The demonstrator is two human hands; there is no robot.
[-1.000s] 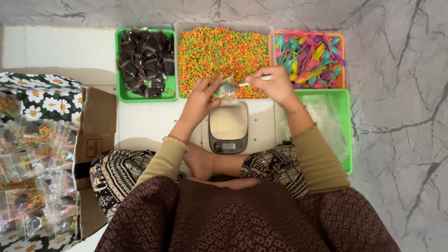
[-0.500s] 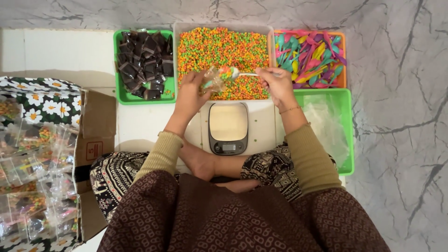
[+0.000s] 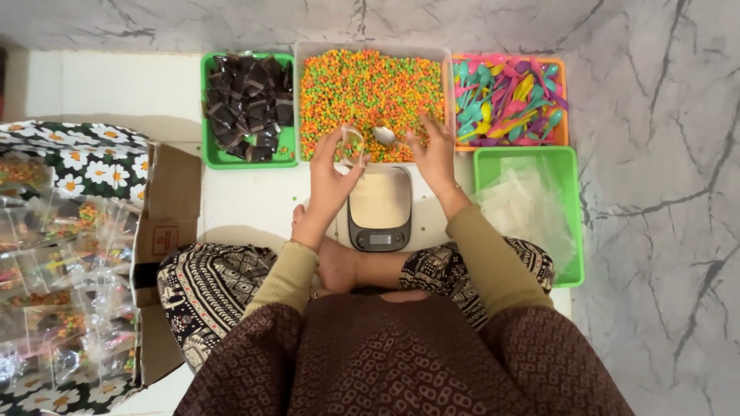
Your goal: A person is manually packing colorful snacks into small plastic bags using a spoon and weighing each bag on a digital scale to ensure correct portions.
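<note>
Both hands have dropped back to the bin's (image 3: 370, 58) near edge: left hand (image 3: 333, 173) pinches a small bag (image 3: 353, 146), right hand (image 3: 433, 150) grips a spoon (image 3: 384, 135) over the candy (image 3: 362, 85).

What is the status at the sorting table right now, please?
Left hand holds small clear bag. Right hand holds metal spoon over candy tray. Scale bare. Nothing obstructing.

Grey scale screen (image 3: 379, 239) centre, clear filled packets (image 3: 62, 293) left
</note>
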